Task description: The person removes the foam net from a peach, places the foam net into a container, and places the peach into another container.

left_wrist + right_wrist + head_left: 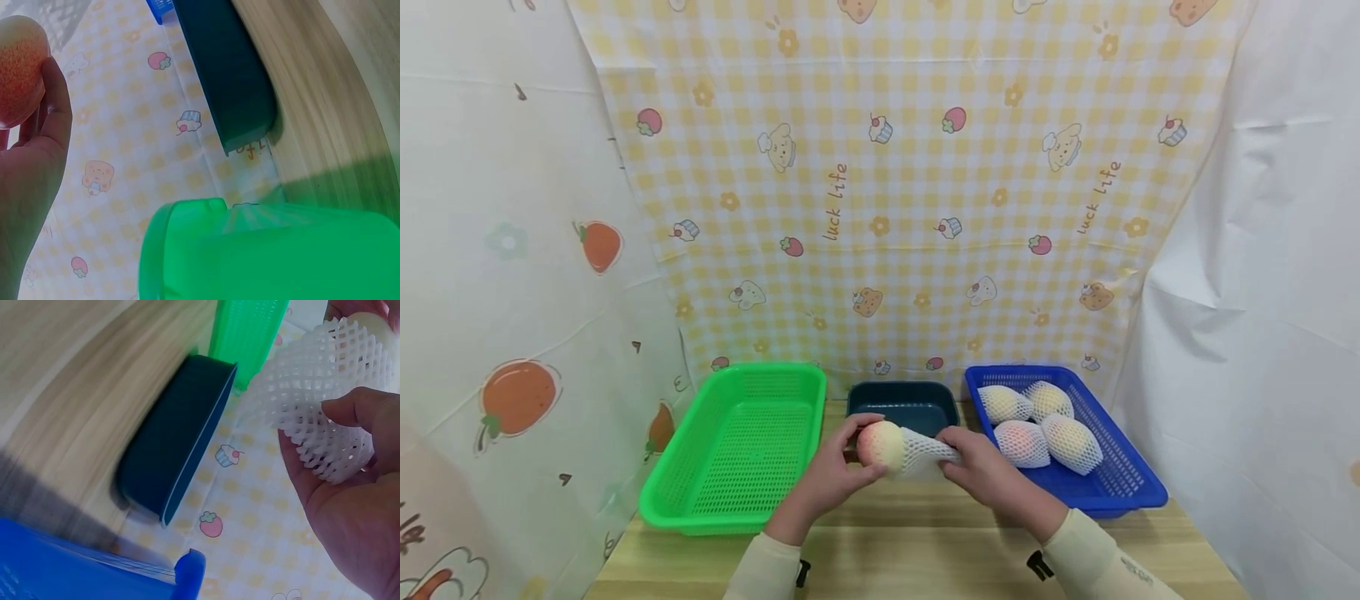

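Observation:
My left hand grips a red and yellow peach by its bare left end, its fingers and thumb curled round the fruit. A white foam net sleeve still covers the peach's right side and stretches out to the right. Its loose end is pinched between the thumb and fingers of my right hand. The right wrist view shows the thumb pressing on the open-mesh foam net. In the left wrist view the peach shows its speckled red skin.
A green basket stands on the left. Behind the hands sits a dark teal tray. On the right, a blue basket holds several net-wrapped peaches. All stand on a wooden table before a checked cloth.

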Motion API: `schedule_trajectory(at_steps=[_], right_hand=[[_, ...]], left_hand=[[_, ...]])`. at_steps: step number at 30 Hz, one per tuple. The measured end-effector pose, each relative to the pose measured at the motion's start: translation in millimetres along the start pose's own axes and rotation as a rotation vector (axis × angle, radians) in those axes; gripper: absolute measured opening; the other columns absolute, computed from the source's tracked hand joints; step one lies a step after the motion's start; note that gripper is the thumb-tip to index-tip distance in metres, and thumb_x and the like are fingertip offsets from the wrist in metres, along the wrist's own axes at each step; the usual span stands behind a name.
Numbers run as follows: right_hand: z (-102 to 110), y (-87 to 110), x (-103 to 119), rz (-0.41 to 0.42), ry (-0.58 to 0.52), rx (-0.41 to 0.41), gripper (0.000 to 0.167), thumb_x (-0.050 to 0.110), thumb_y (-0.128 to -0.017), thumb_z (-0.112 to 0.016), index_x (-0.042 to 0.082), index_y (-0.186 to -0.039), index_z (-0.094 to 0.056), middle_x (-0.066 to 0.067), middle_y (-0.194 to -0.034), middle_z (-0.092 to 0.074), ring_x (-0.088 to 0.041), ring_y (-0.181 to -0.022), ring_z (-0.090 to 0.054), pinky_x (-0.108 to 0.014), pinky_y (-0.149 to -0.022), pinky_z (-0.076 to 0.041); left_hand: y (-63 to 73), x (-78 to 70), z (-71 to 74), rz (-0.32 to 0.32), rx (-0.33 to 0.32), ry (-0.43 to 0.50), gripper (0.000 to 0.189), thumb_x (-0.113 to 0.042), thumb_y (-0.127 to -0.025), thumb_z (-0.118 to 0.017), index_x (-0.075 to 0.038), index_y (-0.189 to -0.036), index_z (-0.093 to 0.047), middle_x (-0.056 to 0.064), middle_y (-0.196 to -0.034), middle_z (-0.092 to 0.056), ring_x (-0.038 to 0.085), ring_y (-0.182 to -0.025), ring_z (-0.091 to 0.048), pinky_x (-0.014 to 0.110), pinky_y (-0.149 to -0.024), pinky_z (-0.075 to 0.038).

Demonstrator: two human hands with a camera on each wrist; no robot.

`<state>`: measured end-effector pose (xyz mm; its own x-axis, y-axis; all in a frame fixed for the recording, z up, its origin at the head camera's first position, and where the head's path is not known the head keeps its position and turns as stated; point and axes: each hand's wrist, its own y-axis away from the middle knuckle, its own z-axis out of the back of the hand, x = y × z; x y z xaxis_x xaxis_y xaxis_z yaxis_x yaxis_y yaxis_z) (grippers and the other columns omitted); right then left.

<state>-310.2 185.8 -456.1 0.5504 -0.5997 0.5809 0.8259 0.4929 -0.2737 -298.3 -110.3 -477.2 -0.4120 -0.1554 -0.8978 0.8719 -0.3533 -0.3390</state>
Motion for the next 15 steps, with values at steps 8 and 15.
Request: schedule_trajectory(at_steps=[8,15], right_hand=[[8.7,-28.8,-3.7,0.006,0.106,0.027,0.019,0.0,-0.099,-0.075,0.017,-0.106,-0.069,0.001,-0.102,-0.076,-0.01,-0.076,-0.059,-0.03,-0.067,-0.052],[18.0,-60.4,-8.6,0.017,0.243,0.074,0.019,-0.002,-0.098,-0.074,0.014,-0.101,-0.064,0.005,-0.084,-0.061,-0.01,-0.067,-0.049,-0.031,-0.063,-0.044]], left_hand=[[1.3,-4.1,9.3,-0.01,-0.069,-0.001,0.066,-0.015,-0.095,-0.089,-0.016,-0.155,-0.058,0.012,-0.151,-0.059,0.032,-0.128,-0.062,0.039,-0.094,-0.061],[4.0,-5.4,15.3,0.005,-0.074,-0.002,0.067,-0.014,-0.095,-0.089,-0.016,-0.154,-0.059,0.013,-0.154,-0.057,0.034,-0.131,-0.061,0.035,-0.094,-0.061]])
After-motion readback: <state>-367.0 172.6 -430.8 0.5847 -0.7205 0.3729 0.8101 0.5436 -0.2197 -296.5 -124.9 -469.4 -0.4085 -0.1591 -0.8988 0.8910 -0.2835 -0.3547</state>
